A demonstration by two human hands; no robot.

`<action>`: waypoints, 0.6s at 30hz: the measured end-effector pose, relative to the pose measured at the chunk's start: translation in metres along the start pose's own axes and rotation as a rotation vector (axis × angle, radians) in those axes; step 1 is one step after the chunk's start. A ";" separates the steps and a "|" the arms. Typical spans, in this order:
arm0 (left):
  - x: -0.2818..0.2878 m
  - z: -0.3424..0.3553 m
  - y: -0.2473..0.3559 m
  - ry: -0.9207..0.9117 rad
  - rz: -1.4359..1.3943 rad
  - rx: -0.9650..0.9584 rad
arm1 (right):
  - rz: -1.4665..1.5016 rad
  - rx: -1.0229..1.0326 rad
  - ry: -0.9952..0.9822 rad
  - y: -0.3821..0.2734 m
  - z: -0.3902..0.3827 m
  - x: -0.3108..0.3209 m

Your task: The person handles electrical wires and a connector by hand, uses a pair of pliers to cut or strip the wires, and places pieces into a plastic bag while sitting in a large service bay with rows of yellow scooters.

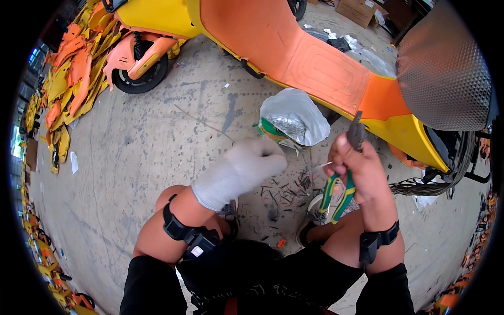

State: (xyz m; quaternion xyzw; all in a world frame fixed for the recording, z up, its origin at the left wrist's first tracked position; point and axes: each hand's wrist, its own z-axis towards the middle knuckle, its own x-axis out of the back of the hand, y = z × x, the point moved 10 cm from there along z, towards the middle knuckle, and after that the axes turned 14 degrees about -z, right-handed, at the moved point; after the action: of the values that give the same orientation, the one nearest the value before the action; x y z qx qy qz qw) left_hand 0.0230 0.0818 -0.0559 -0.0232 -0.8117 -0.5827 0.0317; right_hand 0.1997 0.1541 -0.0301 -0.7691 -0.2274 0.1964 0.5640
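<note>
My left hand (247,165), in a pale grey knit glove, is closed in a loose fist over the floor; what its fingers hold, if anything, is hidden. A thin grey wire-like strand (202,122) runs up to the far side of that glove; I cannot tell whether it is gripped or lies on the floor. My bare right hand (362,170) is wrapped round pliers (356,134) with green and yellow handles, jaws pointing away from me. A thin pale strip (324,165) sticks out beside its fingers, toward the left hand.
A bag-lined bucket (296,118) stands just beyond my hands. Behind it stretches an orange and yellow scooter body (320,68), with bubble wrap (446,68) at right. Dark scraps (286,194) litter the floor between my feet. Body panels (73,73) are piled at far left.
</note>
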 end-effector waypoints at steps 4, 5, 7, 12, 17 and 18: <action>0.021 -0.006 0.013 0.043 -0.004 0.124 | 0.083 0.011 0.046 -0.003 0.002 0.021; 0.021 -0.007 0.017 0.036 0.024 0.060 | 0.061 -0.004 0.032 -0.001 0.002 0.019; 0.018 -0.006 0.021 0.020 0.079 -0.070 | 0.042 -0.024 0.000 0.001 0.000 0.013; 0.006 0.002 0.019 -0.006 0.042 0.018 | 0.029 -0.007 -0.055 -0.001 0.001 0.000; 0.008 0.006 0.024 0.064 0.128 -0.053 | 0.083 -0.011 -0.112 -0.001 0.000 -0.014; 0.004 0.002 0.032 0.065 0.216 -0.134 | 0.087 0.002 -0.137 -0.002 0.000 -0.017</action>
State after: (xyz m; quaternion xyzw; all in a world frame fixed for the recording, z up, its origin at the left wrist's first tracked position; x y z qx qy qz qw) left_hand 0.0214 0.0942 -0.0263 -0.0936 -0.7621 -0.6295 0.1188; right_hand 0.1854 0.1445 -0.0274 -0.7624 -0.2318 0.2731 0.5388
